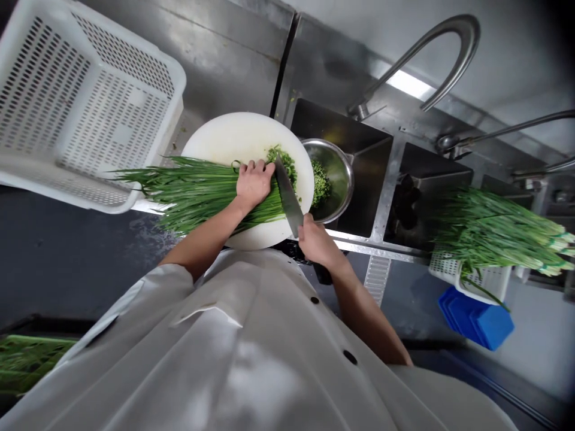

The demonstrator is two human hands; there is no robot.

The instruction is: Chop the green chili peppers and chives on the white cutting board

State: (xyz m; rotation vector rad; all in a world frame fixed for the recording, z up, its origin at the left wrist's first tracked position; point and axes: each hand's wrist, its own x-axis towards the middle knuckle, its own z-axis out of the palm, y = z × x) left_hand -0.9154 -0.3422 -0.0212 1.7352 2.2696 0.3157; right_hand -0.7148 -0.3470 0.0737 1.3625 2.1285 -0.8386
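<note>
A thick bundle of scallions (202, 188) lies across a round white cutting board (215, 140), its leafy tips hanging past the board's left edge. My left hand (255, 184) presses down on the bundle with its fingers bent over the stalks. The handle of a kitchen knife (288, 194) is in my right hand (318, 239), fingers wrapped round it. Its blade stands at the cut end of the bundle, close beside my left fingertips. Chopped scallions (281, 157) lie on the board around the blade. More chopped pieces sit in a metal bowl (345, 191) partly under the board's right edge.
A white perforated basket (121, 120) stands at the left. On the right are a sink (375, 155) with a curved faucet (467, 36), and more scallions (494, 230) over a smaller white basket (487, 281). Blue containers (476, 317) are below it.
</note>
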